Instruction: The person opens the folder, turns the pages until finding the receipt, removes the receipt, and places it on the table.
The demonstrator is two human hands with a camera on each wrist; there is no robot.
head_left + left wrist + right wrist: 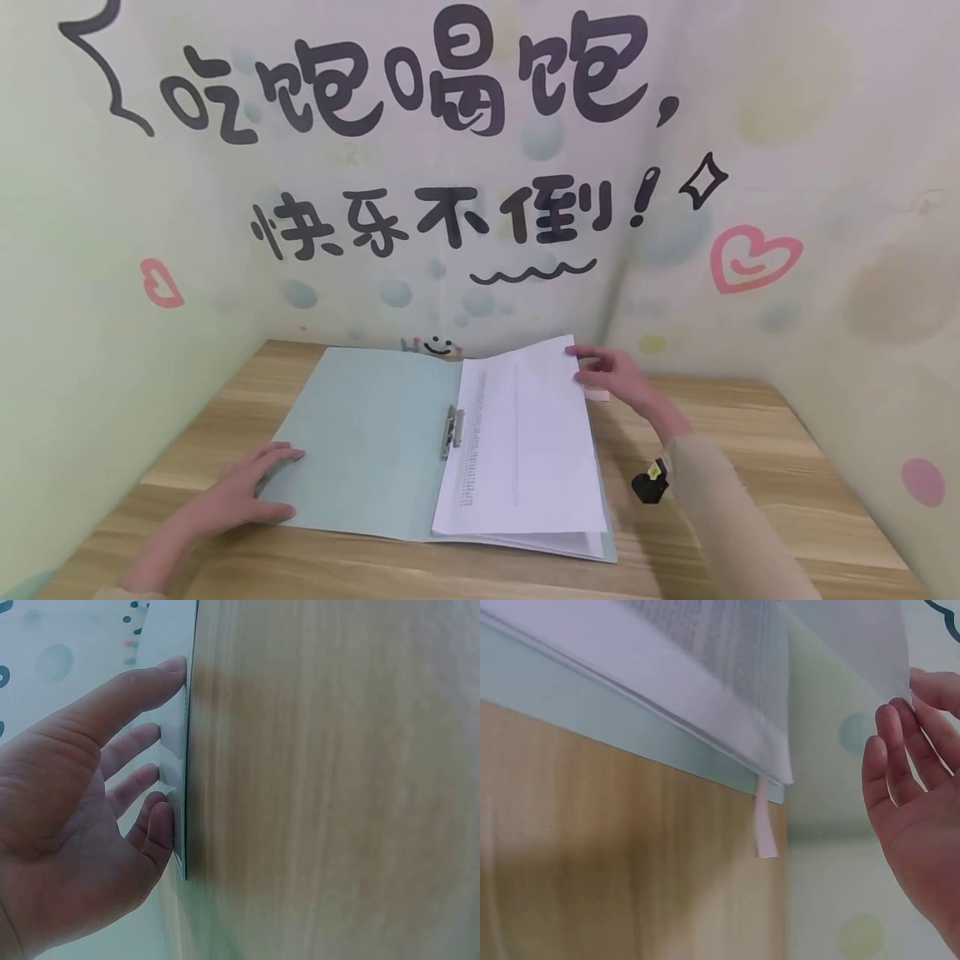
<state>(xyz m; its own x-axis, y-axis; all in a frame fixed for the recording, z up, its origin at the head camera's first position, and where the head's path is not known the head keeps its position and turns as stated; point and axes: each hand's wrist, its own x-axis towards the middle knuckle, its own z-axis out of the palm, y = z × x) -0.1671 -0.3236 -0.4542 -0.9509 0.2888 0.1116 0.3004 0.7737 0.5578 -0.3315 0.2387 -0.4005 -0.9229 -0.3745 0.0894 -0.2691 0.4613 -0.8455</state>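
A pale blue folder [367, 442] lies spread on the wooden table, a metal clip [452, 432] at its spine. Printed sheets lie on its right side. My right hand [622, 379] pinches the top sheet [551, 450] by its far right corner, between thumb and fingers. In the right wrist view that sheet's corner [889, 675] is lifted above the printed page [720, 667] below. My left hand [240, 492] rests its fingertips on the left cover's near outer corner, fingers relaxed. The left wrist view shows the thumb [150, 682] along the cover's edge.
A pink paper tab [763, 825] sticks out from under the stack on the right. A small black heart-shaped item with a yellow mark [649, 487] lies right of the folder, near my right sleeve [731, 508]. Behind the table [750, 417] stands a printed wall [450, 308].
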